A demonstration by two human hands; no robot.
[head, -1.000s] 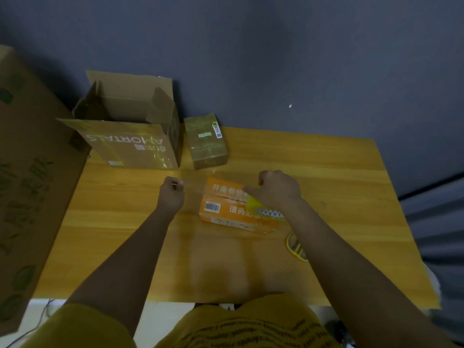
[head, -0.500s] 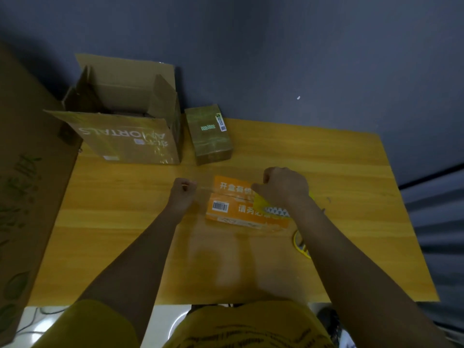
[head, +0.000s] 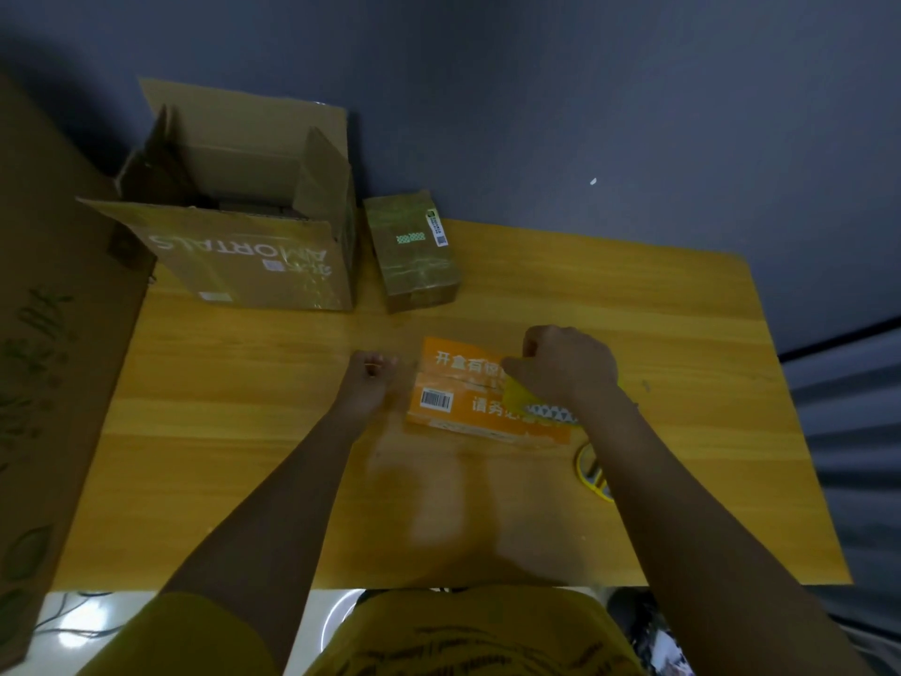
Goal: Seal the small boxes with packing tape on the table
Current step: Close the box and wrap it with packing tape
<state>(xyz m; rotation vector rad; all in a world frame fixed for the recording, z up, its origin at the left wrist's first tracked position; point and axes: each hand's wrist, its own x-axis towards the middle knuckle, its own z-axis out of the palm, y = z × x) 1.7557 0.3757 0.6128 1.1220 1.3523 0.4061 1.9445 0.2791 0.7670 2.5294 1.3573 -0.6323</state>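
Note:
An orange box (head: 458,397) with white print and a barcode lies flat in the middle of the wooden table (head: 658,334). My right hand (head: 565,365) grips a yellow tape roll (head: 524,400) over the box's right part. My left hand (head: 368,378) is curled just left of the box and pinches the end of a clear tape strip stretched from the roll across the box top; the strip is barely visible. A small brown box (head: 414,251), shiny with tape, stands at the table's back edge.
A large open cardboard box (head: 253,256) with white lettering sits at the back left. A tall carton (head: 44,363) leans along the left table edge. A yellow-rimmed object (head: 590,468) lies on the table beside my right forearm. A dark wall rises behind.
My left hand has moved right, closer to the orange box, so the stretched tape span is shorter. My right hand stays on the roll over the box. The camera has tilted slightly.

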